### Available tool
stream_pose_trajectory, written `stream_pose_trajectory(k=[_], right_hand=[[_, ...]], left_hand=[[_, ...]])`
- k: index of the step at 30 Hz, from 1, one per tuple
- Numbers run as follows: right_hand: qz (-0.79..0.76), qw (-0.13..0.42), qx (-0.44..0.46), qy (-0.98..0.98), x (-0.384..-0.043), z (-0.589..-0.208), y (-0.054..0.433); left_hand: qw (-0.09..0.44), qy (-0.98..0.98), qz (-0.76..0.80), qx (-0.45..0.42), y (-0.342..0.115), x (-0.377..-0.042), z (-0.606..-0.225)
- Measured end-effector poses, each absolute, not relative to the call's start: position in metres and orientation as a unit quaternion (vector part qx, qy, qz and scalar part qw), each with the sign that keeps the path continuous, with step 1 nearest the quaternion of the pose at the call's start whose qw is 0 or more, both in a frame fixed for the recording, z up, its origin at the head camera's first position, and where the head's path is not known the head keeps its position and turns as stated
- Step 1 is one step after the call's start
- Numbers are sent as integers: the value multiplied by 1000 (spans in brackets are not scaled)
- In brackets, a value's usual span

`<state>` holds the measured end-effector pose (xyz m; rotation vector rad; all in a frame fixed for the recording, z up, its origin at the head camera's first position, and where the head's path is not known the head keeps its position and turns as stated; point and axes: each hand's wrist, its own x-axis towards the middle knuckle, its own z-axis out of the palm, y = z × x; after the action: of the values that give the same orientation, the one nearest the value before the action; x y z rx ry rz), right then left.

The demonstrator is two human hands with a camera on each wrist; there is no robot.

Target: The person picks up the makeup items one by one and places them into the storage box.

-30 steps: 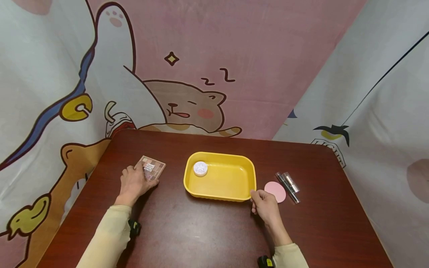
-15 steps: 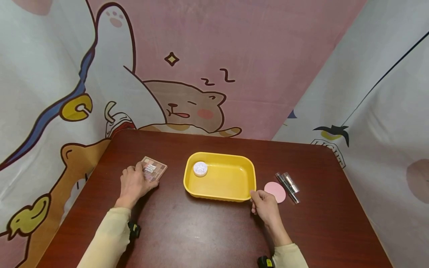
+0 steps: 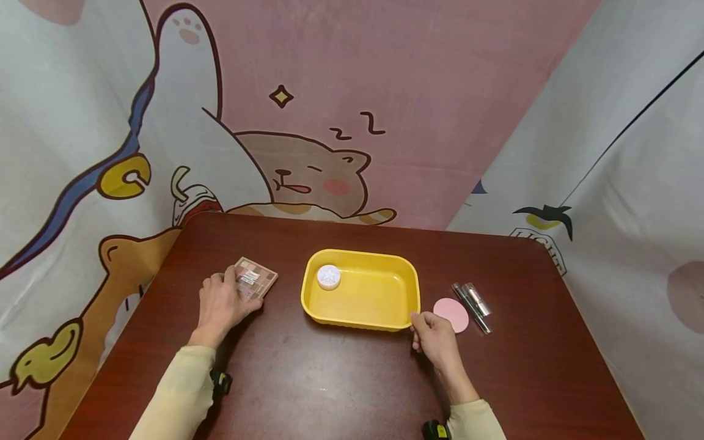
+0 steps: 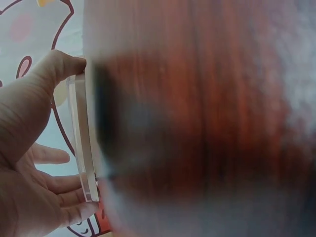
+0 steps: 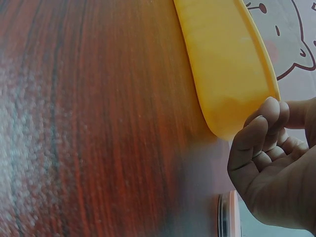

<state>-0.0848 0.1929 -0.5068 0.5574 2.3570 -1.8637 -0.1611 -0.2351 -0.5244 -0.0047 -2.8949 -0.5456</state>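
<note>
My left hand (image 3: 221,307) spans a flat square eyeshadow palette (image 3: 256,278) at the left of the table, thumb on the near edge and fingers on the opposite one. In the left wrist view the palette (image 4: 82,133) shows edge-on between thumb and fingers, close to the tabletop. A yellow plastic tray (image 3: 379,296) stands mid-table, with a small white round case (image 3: 329,277) bearing a star pattern inside at its left. At the tray's near right corner, my right hand (image 3: 437,339) pinches the rim; the right wrist view shows thumb and index finger on the tray (image 5: 229,64).
Right of the tray lies a pink round disc (image 3: 452,315), partly behind my right hand. Beside it are a slim dark tube (image 3: 472,308) and a shorter clear-and-silver tube (image 3: 477,299). A printed cloth (image 3: 440,122) hangs behind the brown table (image 3: 330,385).
The palette has slid slightly to the right with my left hand. My right hand and the tray have stayed in place.
</note>
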Motion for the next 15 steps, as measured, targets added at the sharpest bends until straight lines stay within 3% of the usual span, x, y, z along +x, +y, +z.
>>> stream_pose_trajectory(k=[15], right_hand=[[-615,43,178,767,-85,-505,193]], left_hand=[[118,-972,-201,-15,-222,-160,-510]])
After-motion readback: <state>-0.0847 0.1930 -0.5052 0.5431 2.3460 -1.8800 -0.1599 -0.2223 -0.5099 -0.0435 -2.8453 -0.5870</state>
